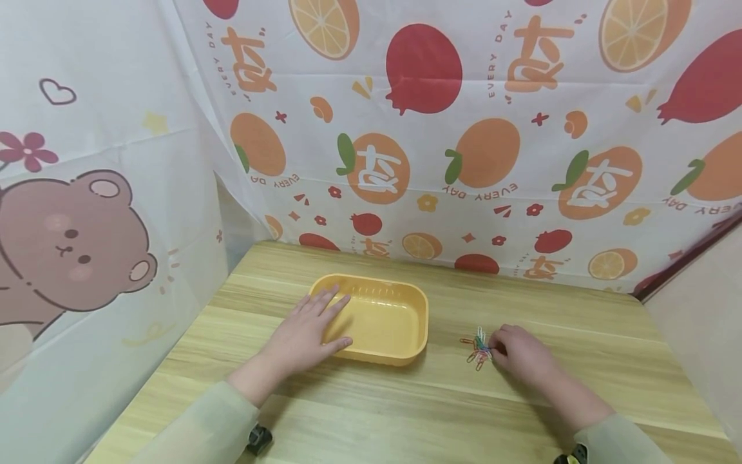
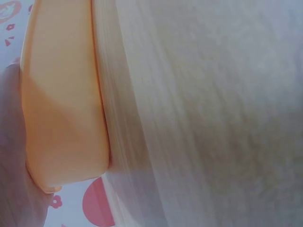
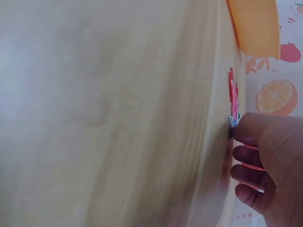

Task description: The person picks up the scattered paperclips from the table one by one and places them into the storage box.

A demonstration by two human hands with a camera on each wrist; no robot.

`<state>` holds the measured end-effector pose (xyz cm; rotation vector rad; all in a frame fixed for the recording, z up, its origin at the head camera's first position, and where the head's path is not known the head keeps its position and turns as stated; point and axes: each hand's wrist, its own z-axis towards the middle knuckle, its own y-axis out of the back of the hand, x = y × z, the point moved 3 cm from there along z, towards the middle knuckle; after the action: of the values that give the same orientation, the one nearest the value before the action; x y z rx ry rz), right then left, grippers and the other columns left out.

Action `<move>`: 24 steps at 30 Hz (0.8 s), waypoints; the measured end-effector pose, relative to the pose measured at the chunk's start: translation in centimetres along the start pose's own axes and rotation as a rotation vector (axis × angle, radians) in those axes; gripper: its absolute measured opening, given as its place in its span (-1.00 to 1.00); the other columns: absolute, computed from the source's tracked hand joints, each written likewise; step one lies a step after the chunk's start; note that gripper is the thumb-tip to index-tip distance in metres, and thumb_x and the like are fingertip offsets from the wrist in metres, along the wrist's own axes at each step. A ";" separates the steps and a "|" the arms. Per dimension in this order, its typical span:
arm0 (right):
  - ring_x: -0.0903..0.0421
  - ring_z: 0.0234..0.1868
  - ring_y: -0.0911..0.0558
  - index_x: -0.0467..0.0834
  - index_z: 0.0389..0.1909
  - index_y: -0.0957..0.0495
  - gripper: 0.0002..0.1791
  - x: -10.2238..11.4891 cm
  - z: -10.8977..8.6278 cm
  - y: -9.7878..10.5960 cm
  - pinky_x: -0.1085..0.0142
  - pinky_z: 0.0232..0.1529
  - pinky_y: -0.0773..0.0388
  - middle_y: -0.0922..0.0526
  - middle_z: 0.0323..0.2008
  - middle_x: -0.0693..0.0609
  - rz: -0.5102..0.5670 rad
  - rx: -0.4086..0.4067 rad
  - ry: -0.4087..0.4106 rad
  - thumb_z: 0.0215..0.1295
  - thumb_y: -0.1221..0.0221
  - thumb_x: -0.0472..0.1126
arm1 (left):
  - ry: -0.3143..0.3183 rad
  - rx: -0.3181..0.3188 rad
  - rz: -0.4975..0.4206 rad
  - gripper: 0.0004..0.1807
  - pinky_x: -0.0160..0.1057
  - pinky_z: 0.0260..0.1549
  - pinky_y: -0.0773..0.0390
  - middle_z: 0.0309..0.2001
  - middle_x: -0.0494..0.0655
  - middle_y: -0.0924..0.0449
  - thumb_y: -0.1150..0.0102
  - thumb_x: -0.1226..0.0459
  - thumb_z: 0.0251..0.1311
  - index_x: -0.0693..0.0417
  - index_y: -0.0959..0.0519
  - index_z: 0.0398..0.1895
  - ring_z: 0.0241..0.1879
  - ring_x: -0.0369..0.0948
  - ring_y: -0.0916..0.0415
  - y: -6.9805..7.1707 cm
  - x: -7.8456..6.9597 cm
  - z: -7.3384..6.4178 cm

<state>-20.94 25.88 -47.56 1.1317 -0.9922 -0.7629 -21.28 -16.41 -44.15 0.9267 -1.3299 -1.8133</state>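
Paper clips (image 1: 478,351) lying in a small pile at the fingertips of the R hand (image 1: 524,356); yellow tray (image 1: 385,325) sitting farther L.
Clips are fanning out several ways, no single long axis showing, on the wooden worktop (image 1: 377,419) btwn tray & R edge. Pile is lying just L of R hand, by far the nearer of the two; thumb & forefinger are pinching at its R side, apparently on a clip, exact no. hidden, w/ other fingers curled. Tray is standing apart from pile, long axis running roughly along worktop's far edge, its R short side facing the clips. L hand (image 1: 304,335) is resting over tray's L end, fingers spread & nearly straight, touching rim w/o gripping. Fruit-print cloth (image 1: 426,161) is hanging behind far edge.
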 end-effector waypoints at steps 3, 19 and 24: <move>0.24 -0.41 -0.40 -0.04 -0.39 -0.60 -0.90 -0.2 0.3 0.0 0.36 -0.41 -0.47 -0.45 -0.46 0.20 0.054 0.055 -0.024 0.18 -0.31 -0.30 | 0.000 0.000 -0.003 -0.07 0.19 0.44 -0.01 0.57 0.02 0.04 -0.04 -0.35 0.22 -0.11 -0.15 0.56 0.51 0.07 0.00 0.0 0.0 0.1; 0.20 -0.43 -0.37 -0.02 -0.48 -0.44 -0.78 -0.5 0.4 0.0 0.36 -0.46 -0.37 -0.40 -0.48 0.14 0.137 0.122 -0.089 0.18 -0.27 -0.33 | -0.032 -0.021 0.021 -0.09 0.18 0.45 0.03 0.58 0.01 0.07 -0.07 -0.33 0.22 -0.15 -0.17 0.55 0.52 0.07 0.07 -0.3 0.3 0.3; 0.23 -0.46 -0.37 0.02 -0.51 -0.43 -0.77 -0.5 0.4 -0.1 0.38 -0.46 -0.38 -0.40 -0.50 0.18 0.080 0.094 -0.050 0.15 -0.28 -0.31 | -0.039 -0.017 0.028 -0.10 0.17 0.46 0.09 0.58 0.01 0.06 -0.08 -0.31 0.23 -0.17 -0.16 0.55 0.53 0.06 0.09 -0.4 0.3 0.3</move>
<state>-21.48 26.12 -47.73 1.1514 -1.1185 -0.6894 -21.77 -16.42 -44.51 0.8639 -1.3423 -1.8275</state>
